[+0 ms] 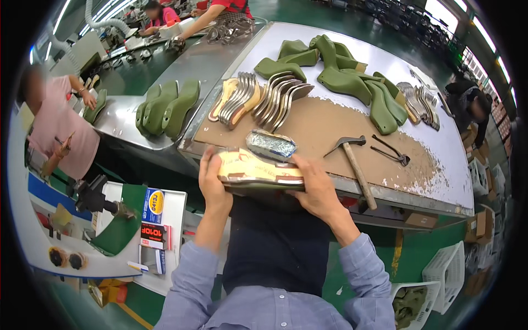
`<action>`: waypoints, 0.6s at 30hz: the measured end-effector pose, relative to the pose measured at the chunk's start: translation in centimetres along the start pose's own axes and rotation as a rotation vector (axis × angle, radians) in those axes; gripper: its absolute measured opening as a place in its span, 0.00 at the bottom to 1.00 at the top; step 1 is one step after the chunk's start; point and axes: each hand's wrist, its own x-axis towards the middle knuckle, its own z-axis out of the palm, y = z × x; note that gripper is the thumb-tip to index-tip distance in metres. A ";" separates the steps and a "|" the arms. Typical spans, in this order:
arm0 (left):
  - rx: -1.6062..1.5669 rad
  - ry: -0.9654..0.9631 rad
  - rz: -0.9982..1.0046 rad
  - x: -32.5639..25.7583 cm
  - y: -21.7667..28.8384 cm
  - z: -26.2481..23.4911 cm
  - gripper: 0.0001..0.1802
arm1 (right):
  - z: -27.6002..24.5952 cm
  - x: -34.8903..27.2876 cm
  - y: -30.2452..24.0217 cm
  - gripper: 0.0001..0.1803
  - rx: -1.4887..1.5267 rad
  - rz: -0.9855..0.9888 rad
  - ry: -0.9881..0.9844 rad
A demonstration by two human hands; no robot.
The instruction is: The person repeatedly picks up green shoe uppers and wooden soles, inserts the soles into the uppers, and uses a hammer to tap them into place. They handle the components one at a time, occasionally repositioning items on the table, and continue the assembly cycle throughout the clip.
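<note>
Between my two hands, just off the table's near edge, is a green shoe last (258,186) lying sideways, with a cream insole (256,166) on its upturned sole. My left hand (213,184) grips one end, fingers up along its side. At the other end my right hand (318,188) is closed round it, thumb near the insole. Right behind lies a foil-wrapped block (270,144) on the table. A claw-shaped hammer (355,165) with a wooden handle rests right of my right hand, and a pair of pincers (392,151) lies beyond it.
Several green lasts (344,71) are heaped at the table's back. Stacked insoles (280,99) stand before them, more insoles (419,104) at right. Three lasts (168,109) lie on the metal bench. A machine (91,201) and small boxes (155,235) are at left. A person (63,121) stands far left.
</note>
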 end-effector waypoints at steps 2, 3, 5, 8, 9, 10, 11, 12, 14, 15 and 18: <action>0.214 0.034 -0.073 -0.4 -0.4 -1.9 0.23 | 1.2 -0.1 0.8 0.45 -0.010 -0.040 -0.031; 0.264 0.031 -0.073 -0.2 -0.8 -3.0 0.21 | 1.2 0.1 0.8 0.44 -0.029 -0.039 -0.030; 0.745 -0.126 0.184 1.9 -0.3 -4.8 0.19 | 1.2 0.2 0.1 0.44 -0.062 -0.033 -0.040; 1.236 -0.484 0.526 4.9 3.5 1.9 0.19 | 0.8 0.0 0.2 0.42 -0.075 -0.017 -0.002; 1.283 -0.614 0.410 6.4 2.7 3.5 0.18 | 0.9 0.1 0.0 0.42 -0.072 -0.021 -0.001; 1.322 -0.741 0.293 7.8 1.4 5.2 0.18 | 1.0 0.0 -0.1 0.42 -0.080 -0.011 0.006; 1.570 -0.839 0.292 8.3 0.2 7.6 0.16 | 0.9 -0.1 0.0 0.41 -0.093 -0.001 0.013; 1.808 -0.983 0.176 9.5 -1.4 9.8 0.18 | 0.9 -0.2 0.1 0.41 -0.099 0.002 0.022; 2.029 -0.958 0.319 10.4 -4.4 10.6 0.19 | 1.2 -0.2 -0.1 0.41 -0.095 -0.024 0.042; 2.057 -0.954 0.373 10.6 -5.1 11.1 0.20 | 1.4 -0.1 -0.1 0.41 -0.092 -0.031 0.055; 1.997 -0.842 0.417 12.0 -6.5 9.1 0.15 | 1.9 0.1 -0.7 0.41 -0.068 -0.003 0.037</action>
